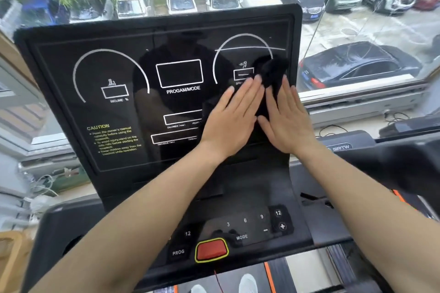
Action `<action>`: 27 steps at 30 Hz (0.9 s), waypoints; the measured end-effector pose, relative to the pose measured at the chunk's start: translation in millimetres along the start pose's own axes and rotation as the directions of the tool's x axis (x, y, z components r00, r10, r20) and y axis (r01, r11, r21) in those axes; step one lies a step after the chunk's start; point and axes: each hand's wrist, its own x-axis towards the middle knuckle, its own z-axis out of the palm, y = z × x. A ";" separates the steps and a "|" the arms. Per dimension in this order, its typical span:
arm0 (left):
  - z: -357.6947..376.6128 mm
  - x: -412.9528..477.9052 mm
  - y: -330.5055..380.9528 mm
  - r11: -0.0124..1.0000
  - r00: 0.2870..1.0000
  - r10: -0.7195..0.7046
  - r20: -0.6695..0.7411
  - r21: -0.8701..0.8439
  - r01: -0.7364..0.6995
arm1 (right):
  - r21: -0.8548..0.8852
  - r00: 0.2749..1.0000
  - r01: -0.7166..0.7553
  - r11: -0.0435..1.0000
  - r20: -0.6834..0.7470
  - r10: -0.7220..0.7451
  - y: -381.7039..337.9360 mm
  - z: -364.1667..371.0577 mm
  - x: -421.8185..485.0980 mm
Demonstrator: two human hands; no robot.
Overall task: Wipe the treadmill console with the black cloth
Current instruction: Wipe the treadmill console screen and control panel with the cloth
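Observation:
The treadmill console (123, 74) is a glossy black upright panel with white dial outlines and yellow caution text. A black cloth (271, 78) lies bunched against the panel's right side, over the speed dial. My left hand (234, 118) is flat on the panel with its fingers spread, fingertips touching the cloth's left edge. My right hand (289, 119) is flat too, its fingers pressing on the cloth's lower right part. Part of the cloth is hidden under both hands.
Below the panel sits a button deck (252, 226) with number keys, a PROG key and a red stop button (211, 250). A second treadmill (390, 162) stands to the right. A window behind shows parked cars. Cables lie on the sill at the left.

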 end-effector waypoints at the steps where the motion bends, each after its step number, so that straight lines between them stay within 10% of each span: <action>1: -6.9 11.9 -11.9 1.000 0.999 -0.020 -0.027 0.005 0.020 | 0.020 1.000 -0.006 1.000 -0.027 0.006 1.0 -9.6 17.0; 7: -33.5 55.5 -47.7 0.992 0.989 -0.118 -0.091 -0.045 0.114 | 0.172 0.980 -0.092 0.981 -0.157 0.120 -11.6 -40.6 69.6; 19: 11.7 -127.3 -16.7 0.990 0.976 0.050 0.211 -0.136 -0.021 | 0.149 0.985 -0.162 0.976 0.090 0.150 -119.6 31.5 -74.1; 27: 10.7 -193.8 -42.4 0.969 0.996 -0.092 0.005 -0.231 0.091 | 0.313 0.977 -0.176 0.933 -0.057 0.204 -170.8 33.9 -89.4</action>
